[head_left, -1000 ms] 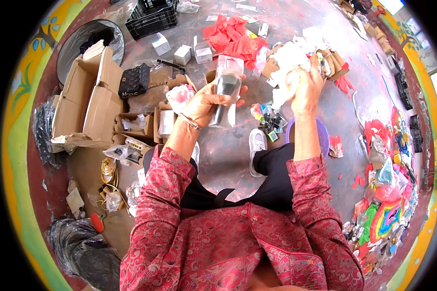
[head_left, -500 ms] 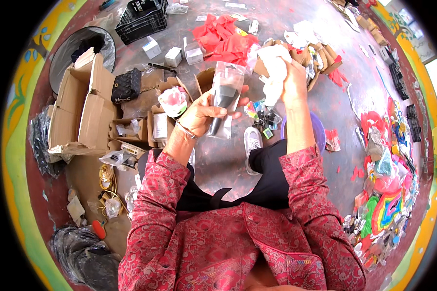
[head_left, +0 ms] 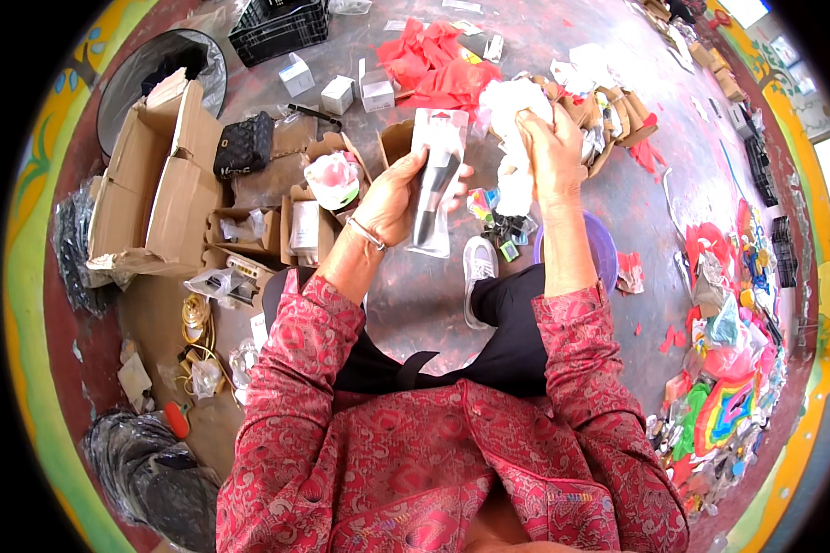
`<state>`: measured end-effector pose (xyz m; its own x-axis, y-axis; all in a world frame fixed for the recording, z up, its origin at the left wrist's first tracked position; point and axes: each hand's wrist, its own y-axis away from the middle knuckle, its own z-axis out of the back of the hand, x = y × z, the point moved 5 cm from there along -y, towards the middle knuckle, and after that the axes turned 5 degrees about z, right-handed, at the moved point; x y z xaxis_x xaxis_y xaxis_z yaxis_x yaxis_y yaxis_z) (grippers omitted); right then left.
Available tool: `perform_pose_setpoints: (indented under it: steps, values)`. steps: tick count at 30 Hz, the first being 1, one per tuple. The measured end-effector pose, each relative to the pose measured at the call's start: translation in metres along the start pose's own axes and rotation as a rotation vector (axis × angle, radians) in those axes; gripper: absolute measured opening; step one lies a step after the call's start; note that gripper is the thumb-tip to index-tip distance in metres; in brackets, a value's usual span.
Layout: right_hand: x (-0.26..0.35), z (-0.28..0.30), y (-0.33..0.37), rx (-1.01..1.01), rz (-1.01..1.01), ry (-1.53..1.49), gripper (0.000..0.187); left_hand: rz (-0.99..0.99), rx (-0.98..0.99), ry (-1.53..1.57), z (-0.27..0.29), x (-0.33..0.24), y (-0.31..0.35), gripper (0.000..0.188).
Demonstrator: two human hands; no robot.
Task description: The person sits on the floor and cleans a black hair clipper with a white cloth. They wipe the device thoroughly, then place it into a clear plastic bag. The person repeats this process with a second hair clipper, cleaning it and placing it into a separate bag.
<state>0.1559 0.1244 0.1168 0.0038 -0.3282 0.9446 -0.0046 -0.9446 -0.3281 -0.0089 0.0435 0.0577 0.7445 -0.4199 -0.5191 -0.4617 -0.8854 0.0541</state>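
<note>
My left hand point(head_left: 389, 205) is closed on a clear plastic packet point(head_left: 431, 238), thumb in front and fingers behind. Inside it lies a slim black tool with a wider pale-banded end, whose exact kind I cannot make out. A crumpled white cloth point(head_left: 512, 103) hangs from my right hand point(head_left: 555, 155), which grips it just right of the packet without touching the packet. Beneath the hands, a white shoe point(head_left: 479, 276) shows on the floor beside a small heap of dark and colourful packets point(head_left: 505, 227).
At left are a tall cardboard box point(head_left: 177, 194), a black quilted bag point(head_left: 244, 146) and small open boxes point(head_left: 249, 232). Red fabric point(head_left: 438, 78) and a black crate point(head_left: 281, 32) lie farther off. A purple basin point(head_left: 592, 244) stands by my right forearm; a colourful pile point(head_left: 724, 396) spreads at right.
The packet in my left hand has turned more upright and shifted slightly right. My right hand has closed lower around the white cloth, and the whole view has shifted a little.
</note>
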Motion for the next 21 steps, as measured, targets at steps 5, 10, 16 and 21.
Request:
perform_pose_setpoints:
  steps: [5,10,16,21]
  values:
    - [0.027,-0.061,0.043,0.235,0.632,0.618,0.021,-0.191,-0.323,-0.059,0.016,0.001,-0.014,0.028]
    - [0.032,-0.084,0.08,0.76,0.575,0.633,0.022,-0.194,-0.367,0.242,0.033,-0.028,-0.004,0.045]
    - [0.01,-0.04,0.062,0.804,0.285,0.768,0.016,-0.537,-0.365,0.283,0.042,-0.07,0.009,0.045]
    - [0.004,-0.023,0.032,0.29,-0.31,-0.029,0.015,-0.504,-0.356,0.305,0.032,-0.064,0.004,0.046]
